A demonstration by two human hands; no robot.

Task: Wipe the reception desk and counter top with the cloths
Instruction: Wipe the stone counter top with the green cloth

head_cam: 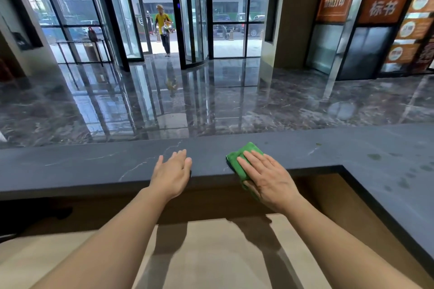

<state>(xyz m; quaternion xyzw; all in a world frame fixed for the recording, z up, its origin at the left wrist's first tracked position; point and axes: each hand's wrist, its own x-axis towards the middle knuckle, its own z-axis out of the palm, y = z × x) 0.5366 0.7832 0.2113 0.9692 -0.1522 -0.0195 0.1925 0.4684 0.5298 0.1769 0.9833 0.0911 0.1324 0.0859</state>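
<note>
Right hand [267,177] flat, fingers spread, palm pressed down on the cloth [242,159]. No pinch or curl, just a flat press. Cloth is green, soft-looking, folded to a rough rectangle; it lies on the counter [94,164] near edge, with one end draping over the front lip under the palm.

Left hand [172,172] open, nothing in it, fingers together and slightly bent, resting over the counter's near edge, well apart from the cloth. A small dark bit shows at its fingertips; can't tell what it is.

Counter: dark grey stone slab, matte, thin white veins, square edge; it turns a corner on the right, where faint smudges and spots show on the surface. Below it, a lower desk [211,256] top, pale beige, smooth, with arm shadows across it.

Beyond: glossy dark marble floor [234,105], mirror-like reflections.
</note>
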